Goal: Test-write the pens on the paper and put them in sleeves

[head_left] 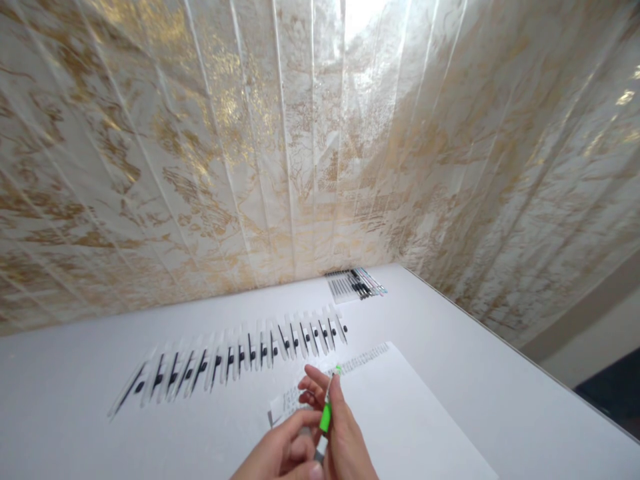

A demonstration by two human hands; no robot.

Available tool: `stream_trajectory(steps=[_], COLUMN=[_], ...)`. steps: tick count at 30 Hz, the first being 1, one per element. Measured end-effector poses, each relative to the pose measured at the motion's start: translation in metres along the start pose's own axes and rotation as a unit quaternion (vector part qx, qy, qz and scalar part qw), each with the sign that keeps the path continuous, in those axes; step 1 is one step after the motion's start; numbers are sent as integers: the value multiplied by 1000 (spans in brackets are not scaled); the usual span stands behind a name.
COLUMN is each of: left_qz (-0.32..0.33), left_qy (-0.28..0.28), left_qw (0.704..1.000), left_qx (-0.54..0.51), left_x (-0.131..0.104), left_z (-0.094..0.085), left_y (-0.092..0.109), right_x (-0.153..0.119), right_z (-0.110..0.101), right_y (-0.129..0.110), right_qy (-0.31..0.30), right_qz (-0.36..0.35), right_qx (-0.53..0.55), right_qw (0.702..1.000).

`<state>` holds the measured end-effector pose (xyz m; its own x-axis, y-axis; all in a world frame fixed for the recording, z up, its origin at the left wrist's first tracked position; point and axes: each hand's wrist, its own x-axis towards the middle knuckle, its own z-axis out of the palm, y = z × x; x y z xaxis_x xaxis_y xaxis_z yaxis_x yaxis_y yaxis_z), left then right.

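A bright green and white pen (325, 419) is held upright between my two hands at the bottom centre. My right hand (345, 437) grips it between thumb and fingers. My left hand (290, 447) is closed at the pen's lower part, fingertips against it. Below the hands lies a large white sheet (420, 413) with small handwriting along its upper edge. A long row of clear pen parts with dark refills and black pieces (241, 357) lies beyond and to the left of my hands.
Several finished-looking pens (367, 283) and dark thin pieces lie in a group at the table's back edge. The white table (450, 333) meets a wall with gold-patterned plastic sheeting (280, 147). Its right edge runs diagonally down.
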<state>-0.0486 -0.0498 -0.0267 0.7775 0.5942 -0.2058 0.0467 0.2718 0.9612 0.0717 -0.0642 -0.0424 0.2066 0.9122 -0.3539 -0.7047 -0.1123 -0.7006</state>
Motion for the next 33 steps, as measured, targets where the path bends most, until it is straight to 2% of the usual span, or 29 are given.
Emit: stream_trajectory(steps=[2,4,7,10,17,21,26,30,33], left_qz=[0,5,24,31,-25,-35,-36,-25,1], left_qy=[7,19,44,71,130,161,169,170,185], left_qw=[998,999,998,989,954,929,935,945,939], left_qx=[-61,-45,40,123,268,332,310,278,291], left_x=[3,5,3,-5,-20,-22,-27,-29,-26], left_z=[3,4,0,-8,-25,-30,-29,-24,-18], left_y=[-2,-2,5,20,48,53,60,64,63], right_x=[-1,-1,2,5,4,1,-3,-6,-5], right_z=[2,1,-2,-4,-5,-5,-6,-7,-8], right_y=[-3,-7,-17,-29,-51,-62,-67,-71,-74], right_qy=[-3,-19,-65,-120,-188,-197,-191,-190,-176], right_qz=[-4,-16,-29,-11,-37,-39,-133,-159,-168], right_qx=[-4,-18,-87,-130,-174,-271,-426,-447,-469], right_qw=[1000,1000,994,984,966,942,874,859,849])
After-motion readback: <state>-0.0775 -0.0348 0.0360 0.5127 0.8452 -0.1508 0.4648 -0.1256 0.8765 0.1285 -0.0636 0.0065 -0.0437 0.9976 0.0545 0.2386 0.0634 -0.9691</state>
